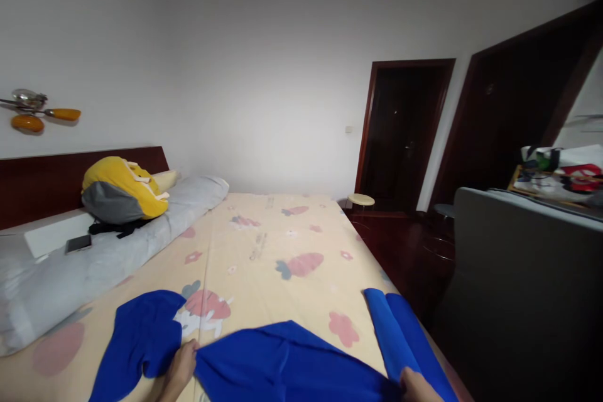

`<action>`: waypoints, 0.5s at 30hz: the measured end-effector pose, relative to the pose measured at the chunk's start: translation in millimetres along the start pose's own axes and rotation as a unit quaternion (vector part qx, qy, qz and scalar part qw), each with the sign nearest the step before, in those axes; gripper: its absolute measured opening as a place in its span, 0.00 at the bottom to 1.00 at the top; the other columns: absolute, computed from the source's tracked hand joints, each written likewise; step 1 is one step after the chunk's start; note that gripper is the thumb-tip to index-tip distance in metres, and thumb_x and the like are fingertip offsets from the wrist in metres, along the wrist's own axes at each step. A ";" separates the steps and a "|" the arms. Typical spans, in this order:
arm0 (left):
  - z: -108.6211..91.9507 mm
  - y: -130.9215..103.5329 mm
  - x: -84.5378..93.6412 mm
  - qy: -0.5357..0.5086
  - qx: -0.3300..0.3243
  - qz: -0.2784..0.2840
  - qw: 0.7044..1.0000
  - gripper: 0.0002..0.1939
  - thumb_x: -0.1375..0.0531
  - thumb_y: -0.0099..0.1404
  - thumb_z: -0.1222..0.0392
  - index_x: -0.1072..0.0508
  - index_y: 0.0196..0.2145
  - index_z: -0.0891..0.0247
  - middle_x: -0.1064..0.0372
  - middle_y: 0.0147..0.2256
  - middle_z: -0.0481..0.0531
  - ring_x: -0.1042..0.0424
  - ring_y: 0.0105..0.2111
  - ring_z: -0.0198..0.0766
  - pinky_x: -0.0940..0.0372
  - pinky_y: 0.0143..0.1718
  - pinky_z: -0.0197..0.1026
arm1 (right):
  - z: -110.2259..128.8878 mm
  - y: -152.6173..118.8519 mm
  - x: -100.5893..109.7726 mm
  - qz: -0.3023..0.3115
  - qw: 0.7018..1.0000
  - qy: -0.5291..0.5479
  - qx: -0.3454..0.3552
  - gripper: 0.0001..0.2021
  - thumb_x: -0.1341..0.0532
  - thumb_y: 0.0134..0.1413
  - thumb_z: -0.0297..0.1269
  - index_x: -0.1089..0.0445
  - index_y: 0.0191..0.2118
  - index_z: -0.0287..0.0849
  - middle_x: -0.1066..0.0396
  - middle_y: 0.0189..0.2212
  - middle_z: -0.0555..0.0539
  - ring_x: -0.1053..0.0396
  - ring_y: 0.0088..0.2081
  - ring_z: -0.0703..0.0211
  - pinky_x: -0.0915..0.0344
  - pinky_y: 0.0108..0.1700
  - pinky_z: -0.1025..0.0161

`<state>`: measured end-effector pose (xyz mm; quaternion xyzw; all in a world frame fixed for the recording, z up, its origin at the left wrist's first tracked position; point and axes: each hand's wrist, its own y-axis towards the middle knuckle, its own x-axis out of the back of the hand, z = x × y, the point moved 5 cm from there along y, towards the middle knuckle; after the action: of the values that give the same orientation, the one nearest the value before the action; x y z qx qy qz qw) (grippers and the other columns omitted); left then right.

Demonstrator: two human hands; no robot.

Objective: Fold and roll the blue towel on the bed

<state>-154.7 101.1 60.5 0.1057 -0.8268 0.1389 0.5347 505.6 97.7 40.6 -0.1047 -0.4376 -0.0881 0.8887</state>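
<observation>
Gripping the blue garment (287, 358) spread left-right on the bed (282, 245), left hand (181, 367) pinches its near-left part; right hand (417, 386) fingers closed on its right edge.

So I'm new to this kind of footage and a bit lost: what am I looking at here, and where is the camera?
The single picture comes from a camera worn on a person's head, looking forward and down, so only bare hands show at the bottom edge. The left hand and the right hand each rest on a blue garment spread over a bed with a carrot-patterned sheet. Whether they are gripping the cloth is hard to tell. Further off lie a grey pillow, a yellow plush toy and a phone.
</observation>
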 end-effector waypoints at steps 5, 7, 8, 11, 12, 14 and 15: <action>14.8 10.4 28.1 -0.008 0.000 -0.023 1.000 0.15 0.51 0.62 0.72 0.28 0.28 0.59 0.21 0.34 0.54 0.23 0.40 0.38 0.37 0.41 0.34 | 11.7 28.4 24.3 -0.024 0.998 0.041 -0.032 0.06 0.41 0.25 0.29 0.33 0.17 0.49 0.29 0.20 0.46 0.28 0.29 0.47 0.35 0.34 0.52; 13.0 15.9 37.4 -0.013 0.003 -0.039 0.999 0.15 0.52 0.64 0.68 0.29 0.25 0.59 0.22 0.32 0.54 0.23 0.39 0.40 0.37 0.40 0.36 | 18.2 39.6 24.1 -0.011 0.995 0.087 -0.055 0.03 0.39 0.27 0.33 0.32 0.17 0.48 0.28 0.18 0.45 0.27 0.27 0.47 0.35 0.32 0.54; 11.8 19.3 41.8 -0.019 0.007 -0.048 0.999 0.16 0.51 0.64 0.66 0.30 0.24 0.59 0.22 0.31 0.54 0.23 0.38 0.41 0.37 0.39 0.37 | 21.5 44.0 22.5 0.000 0.991 0.116 -0.067 0.01 0.39 0.29 0.36 0.32 0.17 0.47 0.28 0.18 0.45 0.27 0.25 0.48 0.35 0.29 0.55; 8.5 31.0 51.8 -0.064 0.030 -0.073 0.995 0.15 0.49 0.63 0.61 0.30 0.21 0.58 0.23 0.29 0.53 0.23 0.37 0.44 0.36 0.36 0.38 | 29.9 51.2 17.7 0.021 0.973 0.210 -0.098 0.10 0.40 0.34 0.46 0.31 0.21 0.45 0.24 0.21 0.41 0.27 0.21 0.50 0.39 0.21 0.59; 7.2 35.3 53.3 -0.086 0.041 -0.080 0.992 0.14 0.48 0.62 0.60 0.29 0.22 0.58 0.22 0.28 0.52 0.22 0.36 0.45 0.35 0.34 0.38 | 31.9 52.1 17.4 0.020 0.965 0.239 -0.105 0.12 0.41 0.34 0.49 0.31 0.23 0.45 0.23 0.24 0.40 0.26 0.23 0.50 0.39 0.21 0.60; 3.8 44.0 53.1 -0.140 0.065 -0.092 0.984 0.13 0.48 0.62 0.58 0.27 0.24 0.59 0.22 0.25 0.52 0.22 0.30 0.45 0.34 0.30 0.39 | 35.1 53.3 18.4 0.008 0.952 0.287 -0.109 0.14 0.42 0.34 0.50 0.32 0.25 0.45 0.21 0.30 0.39 0.23 0.30 0.49 0.36 0.23 0.61; 1.6 48.2 52.3 -0.169 0.077 -0.103 0.977 0.13 0.48 0.61 0.57 0.26 0.26 0.60 0.22 0.24 0.51 0.22 0.27 0.45 0.33 0.27 0.39 | 36.3 54.1 19.5 0.000 0.946 0.305 -0.108 0.15 0.42 0.34 0.50 0.31 0.27 0.45 0.21 0.31 0.39 0.23 0.33 0.49 0.34 0.25 0.61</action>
<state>-192.9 144.4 102.1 0.2530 -0.8767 0.1271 0.3889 503.1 158.0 71.8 -0.1684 -0.1337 -0.1624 0.9630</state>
